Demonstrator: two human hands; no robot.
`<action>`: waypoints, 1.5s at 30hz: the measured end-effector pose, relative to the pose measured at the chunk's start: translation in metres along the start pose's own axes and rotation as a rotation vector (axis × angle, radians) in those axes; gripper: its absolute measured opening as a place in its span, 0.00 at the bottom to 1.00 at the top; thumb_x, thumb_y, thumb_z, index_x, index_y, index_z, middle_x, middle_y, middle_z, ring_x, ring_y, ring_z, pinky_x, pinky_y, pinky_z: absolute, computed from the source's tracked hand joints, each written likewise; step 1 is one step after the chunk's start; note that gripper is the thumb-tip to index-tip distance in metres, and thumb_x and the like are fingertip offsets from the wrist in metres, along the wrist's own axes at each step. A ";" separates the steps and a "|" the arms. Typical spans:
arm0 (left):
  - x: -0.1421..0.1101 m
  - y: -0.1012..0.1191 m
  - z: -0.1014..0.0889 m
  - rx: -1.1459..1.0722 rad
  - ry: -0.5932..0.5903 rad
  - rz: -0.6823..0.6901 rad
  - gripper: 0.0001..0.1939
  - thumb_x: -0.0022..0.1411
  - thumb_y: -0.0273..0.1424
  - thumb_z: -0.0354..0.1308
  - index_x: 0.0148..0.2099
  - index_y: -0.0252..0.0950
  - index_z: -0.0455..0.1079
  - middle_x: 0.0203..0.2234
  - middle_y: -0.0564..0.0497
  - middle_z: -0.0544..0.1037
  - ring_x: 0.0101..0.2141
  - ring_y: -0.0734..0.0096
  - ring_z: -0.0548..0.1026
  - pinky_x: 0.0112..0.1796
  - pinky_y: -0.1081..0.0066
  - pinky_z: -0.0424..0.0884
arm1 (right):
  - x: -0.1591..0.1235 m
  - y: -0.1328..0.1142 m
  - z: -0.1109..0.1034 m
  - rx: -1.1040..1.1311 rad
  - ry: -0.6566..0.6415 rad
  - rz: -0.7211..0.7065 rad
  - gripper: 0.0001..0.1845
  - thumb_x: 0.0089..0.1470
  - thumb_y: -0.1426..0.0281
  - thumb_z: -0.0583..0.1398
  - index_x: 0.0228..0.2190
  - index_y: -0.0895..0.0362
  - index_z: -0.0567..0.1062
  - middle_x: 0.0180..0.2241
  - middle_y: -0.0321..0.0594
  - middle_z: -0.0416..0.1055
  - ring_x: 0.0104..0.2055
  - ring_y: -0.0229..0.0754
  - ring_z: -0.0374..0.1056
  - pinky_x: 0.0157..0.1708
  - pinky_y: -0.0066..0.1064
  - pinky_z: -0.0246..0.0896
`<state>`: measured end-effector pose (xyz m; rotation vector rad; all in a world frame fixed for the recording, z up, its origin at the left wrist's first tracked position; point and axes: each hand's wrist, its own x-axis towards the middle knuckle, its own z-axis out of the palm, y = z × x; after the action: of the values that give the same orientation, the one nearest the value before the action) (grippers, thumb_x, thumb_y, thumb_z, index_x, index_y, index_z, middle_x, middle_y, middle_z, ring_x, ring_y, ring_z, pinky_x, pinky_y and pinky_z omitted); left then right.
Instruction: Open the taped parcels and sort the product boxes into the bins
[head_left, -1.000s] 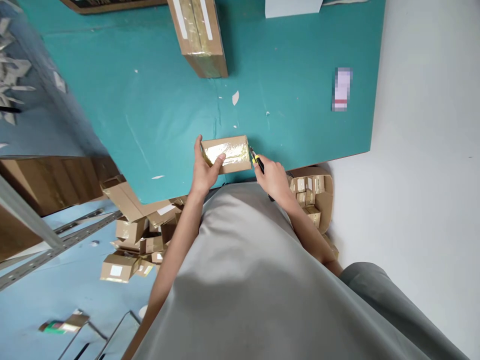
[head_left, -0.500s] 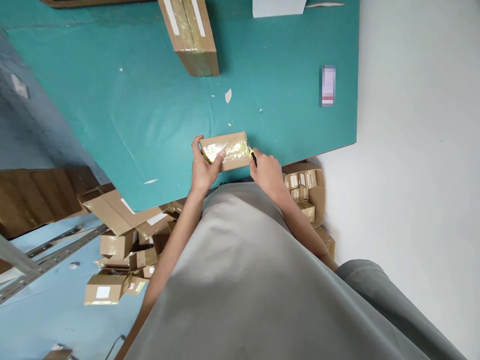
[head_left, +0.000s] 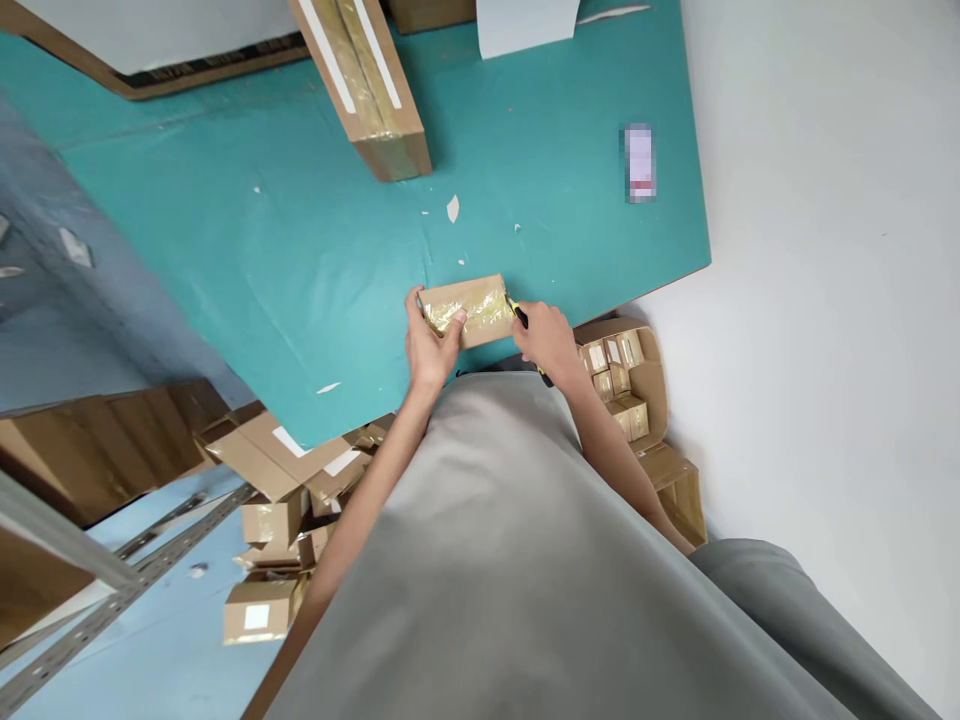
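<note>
A small cardboard box (head_left: 471, 306) wrapped in shiny clear tape lies near the front edge of the teal table (head_left: 300, 250). My left hand (head_left: 429, 345) grips its left end, thumb on top. My right hand (head_left: 546, 340) is closed on a yellow and black utility knife (head_left: 517, 314), whose tip touches the box's right end.
A long taped carton (head_left: 367, 85) lies further back on the table, with a large flat box (head_left: 150, 45) behind it and a white sheet (head_left: 525, 25). An open carton of small boxes (head_left: 626, 385) sits on the floor right. Several loose boxes (head_left: 281, 500) lie on the floor left.
The knife stays at the box's right end while both hands keep their grip. The view has shifted, so the box and hands appear slightly further right.
</note>
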<state>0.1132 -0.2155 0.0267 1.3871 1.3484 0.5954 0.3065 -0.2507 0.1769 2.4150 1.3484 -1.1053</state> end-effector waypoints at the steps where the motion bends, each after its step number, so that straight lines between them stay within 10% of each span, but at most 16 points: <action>1: 0.000 0.000 0.000 0.007 0.004 0.003 0.49 0.69 0.59 0.66 0.79 0.40 0.52 0.63 0.35 0.77 0.63 0.45 0.79 0.69 0.44 0.69 | 0.000 0.000 0.000 0.015 0.002 -0.006 0.18 0.77 0.68 0.52 0.53 0.55 0.82 0.48 0.53 0.84 0.53 0.58 0.81 0.51 0.40 0.70; 28: -0.004 0.013 -0.002 0.141 0.048 0.018 0.48 0.71 0.61 0.63 0.80 0.42 0.53 0.64 0.35 0.78 0.64 0.47 0.79 0.68 0.49 0.71 | -0.007 0.012 0.011 0.003 -0.076 0.003 0.20 0.78 0.69 0.51 0.60 0.58 0.78 0.53 0.58 0.84 0.55 0.60 0.81 0.52 0.42 0.71; 38: 0.002 0.001 -0.013 0.080 0.011 -0.077 0.58 0.66 0.66 0.65 0.81 0.36 0.49 0.69 0.29 0.71 0.65 0.46 0.77 0.68 0.48 0.72 | -0.011 0.031 -0.018 0.051 -0.148 -0.141 0.16 0.77 0.68 0.56 0.52 0.54 0.83 0.50 0.56 0.86 0.52 0.60 0.81 0.50 0.40 0.68; 45: -0.008 -0.012 -0.035 0.067 0.037 -0.067 0.62 0.66 0.70 0.59 0.86 0.41 0.43 0.78 0.32 0.61 0.74 0.49 0.68 0.72 0.49 0.66 | 0.070 0.081 0.013 0.126 0.129 -0.009 0.25 0.78 0.65 0.51 0.67 0.57 0.75 0.51 0.57 0.84 0.53 0.60 0.81 0.54 0.43 0.69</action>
<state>0.0757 -0.2141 0.0292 1.3846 1.4500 0.5383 0.3863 -0.2573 0.1047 2.6139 1.3664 -1.0840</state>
